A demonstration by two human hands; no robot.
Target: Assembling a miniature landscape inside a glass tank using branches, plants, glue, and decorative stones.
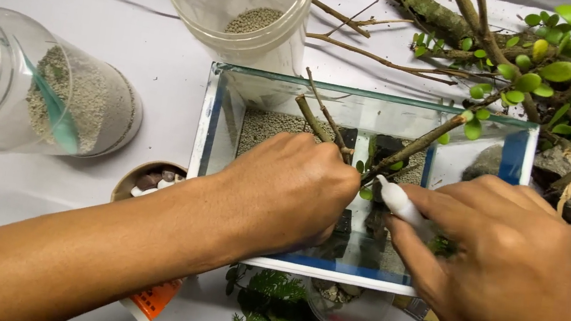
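Your left hand pinches a thin, brittle twig low inside the fragile glass tank; your right hand grips a small white tube. Hold the stem's base.

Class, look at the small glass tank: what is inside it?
Inside the glass tank: grey gravel, dark rocks, bare twigs and a leafy branch. Left hand and right hand cover the front floor.

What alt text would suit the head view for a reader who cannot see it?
Two hands work inside a small glass tank: the left hand holds a twig, the right hand a white tube. Jars of gravel and leafy branches lie around.
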